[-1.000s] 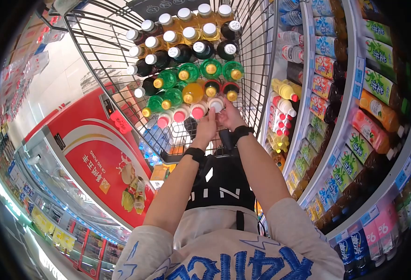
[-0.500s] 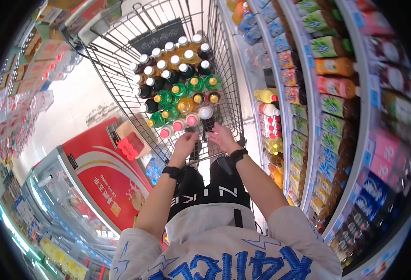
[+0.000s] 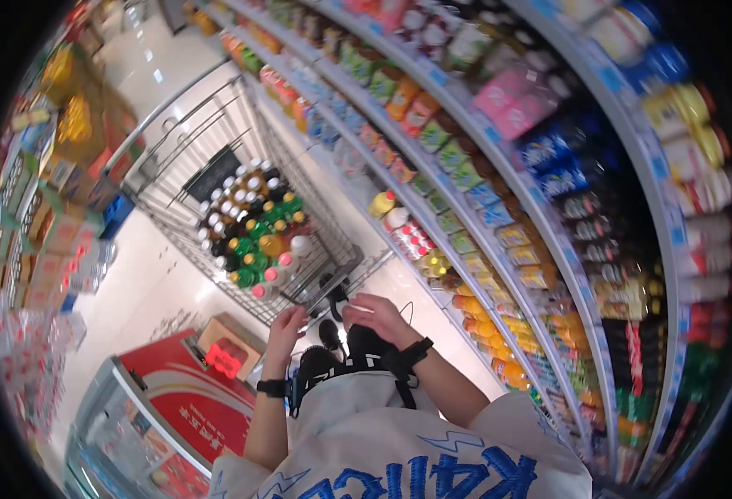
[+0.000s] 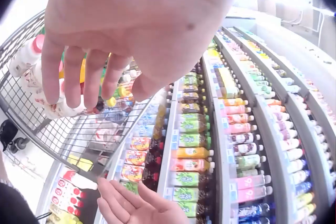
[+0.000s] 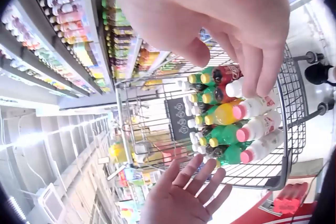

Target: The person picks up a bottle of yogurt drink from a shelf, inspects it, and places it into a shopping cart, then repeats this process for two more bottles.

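Observation:
Both hands hang in front of the person, palms facing each other and holding nothing. My left hand is near the close end of a wire shopping cart, its fingers loosely bent. The right hand is beside it, fingers extended and slightly bent. Inside the cart, upright bottles are packed in rows: white bottles with pink caps nearest, one with a white cap, then green bottles with yellow caps, an orange one, and dark and amber ones with white caps behind.
Long drink shelves run along the right side. At lower left stands a red-sided freezer with a cardboard box by its corner. Stacked cartons and wrapped packs line the left. Pale floor shows around the cart.
Both hands have drawn back from the white-capped bottle and moved apart. The cart now appears smaller and farther off to the upper left, and the head view has swung toward the shelves.

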Tool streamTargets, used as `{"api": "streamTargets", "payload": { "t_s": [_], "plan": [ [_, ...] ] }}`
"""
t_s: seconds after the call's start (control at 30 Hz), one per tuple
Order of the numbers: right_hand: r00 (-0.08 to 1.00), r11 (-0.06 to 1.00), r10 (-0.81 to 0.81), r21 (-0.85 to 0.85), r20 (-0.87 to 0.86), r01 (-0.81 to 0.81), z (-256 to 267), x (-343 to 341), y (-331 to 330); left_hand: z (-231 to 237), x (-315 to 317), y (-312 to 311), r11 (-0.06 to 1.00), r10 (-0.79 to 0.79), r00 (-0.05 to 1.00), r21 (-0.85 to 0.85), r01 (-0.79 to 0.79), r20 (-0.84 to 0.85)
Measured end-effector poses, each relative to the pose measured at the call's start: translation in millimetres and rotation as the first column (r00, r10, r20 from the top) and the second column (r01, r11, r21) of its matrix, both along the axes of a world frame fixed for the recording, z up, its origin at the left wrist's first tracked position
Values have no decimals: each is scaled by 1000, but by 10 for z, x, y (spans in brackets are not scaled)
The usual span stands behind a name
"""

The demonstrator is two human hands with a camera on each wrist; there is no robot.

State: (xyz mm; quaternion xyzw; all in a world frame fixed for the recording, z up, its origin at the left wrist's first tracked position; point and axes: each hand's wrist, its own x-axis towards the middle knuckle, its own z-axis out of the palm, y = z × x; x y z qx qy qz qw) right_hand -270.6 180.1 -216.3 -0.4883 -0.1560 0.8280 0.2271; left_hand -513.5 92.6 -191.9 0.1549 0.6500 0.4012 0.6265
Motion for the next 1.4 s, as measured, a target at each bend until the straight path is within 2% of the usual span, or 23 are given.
{"api": "streamTargets", "payload": {
  "t_s": [0.13,0.27,0.37,0.5,0.73,0.8,0.87,0.9,0.93,1.0,1.03,1.07,1.1,1.13,1.2,1.23,1.3,1.33,1.4],
  "plan": [
    [991,990,-116,72,-73,121,696,295,-344,227,329,-102,993,-111,993,42,109,47],
    [972,968,-201,129,-123,217,946,658,-488,382,672,23,948,-291,956,145,284,34],
    [953,943,-266,168,-142,288,1210,931,-514,574,982,227,913,-364,930,220,345,54],
    [923,899,-341,226,-178,375,1502,1334,-504,1040,1530,539,851,-470,883,272,449,11],
    [852,773,-436,365,-289,519,2025,2289,-434,1868,2844,1173,654,-634,769,475,589,-80],
    [836,729,-450,412,-314,547,2254,2610,-319,2102,3207,1391,527,-661,733,597,605,-159],
    [819,627,-490,532,-297,568,2600,2885,-196,2370,3521,1566,492,-651,738,643,587,-176],
    [820,564,-496,610,-287,556,2767,3008,-133,2565,3664,1621,436,-628,754,715,547,-194],
    [819,560,-496,614,-289,556,2954,3119,-92,2755,3788,1663,376,-602,771,779,502,-207],
    [835,392,-519,819,-180,420,3341,3301,-13,3082,3978,1718,362,-582,781,789,497,-225],
    [836,383,-518,824,-182,417,3513,3370,44,3220,4063,1745,348,-572,797,824,448,-192],
    [818,277,-547,883,-181,380,3673,3427,98,3341,4155,1780,334,-563,811,855,397,-157],
    [797,172,-575,926,-184,337,3809,3469,150,3438,4264,1816,248,-494,849,907,341,-185],
    [797,172,-575,925,-184,338,3930,3497,212,3571,4326,1843,247,-495,849,907,342,-185],
    [709,-41,-690,985,-148,167,4151,3538,388,3832,4412,1944,166,-432,885,949,269,-175],
    [708,-43,-690,985,-151,169,4243,3564,478,3899,4457,2045,164,-432,884,949,271,-178],
    [515,-165,-856,969,-47,-185,4444,3609,656,4058,4532,2257,89,-400,904,975,202,-151],
    [512,-166,-858,969,-50,-184,4563,3592,720,4130,4558,2332,86,-404,902,975,204,-153],
    [382,-189,-923,922,-50,-337,4780,3530,844,4264,4604,2449,16,-345,917,975,221,-202]
  ]
}}
